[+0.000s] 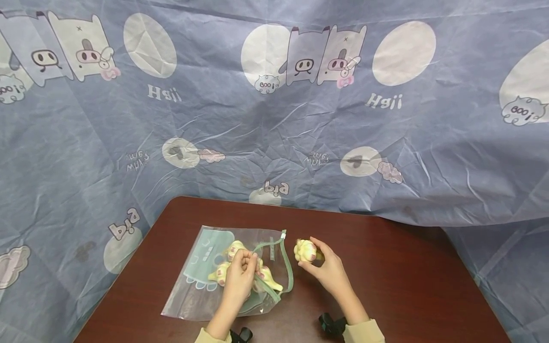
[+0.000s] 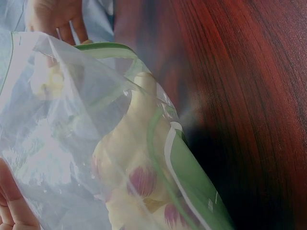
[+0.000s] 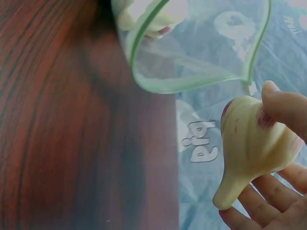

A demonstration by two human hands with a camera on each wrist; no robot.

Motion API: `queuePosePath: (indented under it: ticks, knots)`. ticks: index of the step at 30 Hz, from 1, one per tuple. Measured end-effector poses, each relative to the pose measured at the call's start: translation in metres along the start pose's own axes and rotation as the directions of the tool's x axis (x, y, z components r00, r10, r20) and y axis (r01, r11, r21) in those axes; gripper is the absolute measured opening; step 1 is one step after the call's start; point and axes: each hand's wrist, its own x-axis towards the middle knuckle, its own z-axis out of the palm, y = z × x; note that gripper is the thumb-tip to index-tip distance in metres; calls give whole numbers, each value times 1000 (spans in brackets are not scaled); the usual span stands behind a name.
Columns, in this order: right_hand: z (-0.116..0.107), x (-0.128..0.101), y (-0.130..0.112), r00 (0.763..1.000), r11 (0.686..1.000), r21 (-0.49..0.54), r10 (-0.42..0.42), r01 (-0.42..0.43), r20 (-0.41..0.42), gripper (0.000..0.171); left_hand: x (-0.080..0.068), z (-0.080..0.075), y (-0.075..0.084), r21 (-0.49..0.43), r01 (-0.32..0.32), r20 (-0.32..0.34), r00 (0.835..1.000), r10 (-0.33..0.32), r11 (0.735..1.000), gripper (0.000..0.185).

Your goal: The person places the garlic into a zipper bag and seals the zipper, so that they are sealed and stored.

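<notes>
My right hand (image 1: 329,272) holds a garlic bulb (image 1: 306,251) between thumb and fingers, just to the right of a clear zip bag's mouth. In the right wrist view that garlic bulb (image 3: 254,143) shows its purple-streaked skin and stubby stem. The clear zip bag (image 1: 188,297) lies on the table with its green-edged mouth gaping toward the right. Several garlic bulbs (image 1: 267,277) are inside it. My left hand (image 1: 241,275) pinches the bag's near its green rim. Through the plastic, the left wrist view shows bagged garlic (image 2: 139,120) close up.
The dark red-brown table (image 1: 399,281) extends to the right of the hands. A blue patterned cloth (image 1: 274,119) hangs behind and beside it. A black wrist strap (image 1: 332,325) sits on the right forearm.
</notes>
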Motion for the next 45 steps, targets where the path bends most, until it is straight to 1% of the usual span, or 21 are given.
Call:
queuePosePath:
  ticks: [6, 12, 16, 23, 30, 33, 39, 45]
  knots:
    - [-4, -6, -14, 1000, 997, 73, 7, -8, 13, 77, 1, -1, 0, -5, -4, 1, 1000, 4, 1000, 16]
    - [0, -12, -24, 999, 993, 112, -26, 23, 24, 72, 1, -1, 0, 16, -11, -2, 1000, 11, 1000, 14]
    - [5, -16, -28, 998, 992, 127, -31, 23, 58, 71, 1, -1, -1, 13, -7, 5, 1000, 7, 1000, 14]
    - [20, -22, -33, 991, 987, 143, -84, 68, 109, 70, 2, -3, -2, 13, 1, 24, 1000, -1, 1000, 15]
    - [36, -24, -31, 980, 985, 143, -119, 96, 159, 67, 2, -3, -2, 21, 0, 18, 1000, 0, 1000, 15]
    - [42, -24, -31, 980, 986, 141, -113, 90, 165, 66, 2, -4, -1, 19, 3, 15, 1000, -3, 1000, 15]
    - [53, -22, -32, 983, 987, 151, -71, 45, 167, 68, 2, -3, -2, 5, 14, 19, 1000, -14, 1000, 15]
    - [63, -17, -31, 986, 989, 145, -25, 1, 164, 72, 2, -3, -3, 16, 12, 22, 1000, -12, 1000, 16]
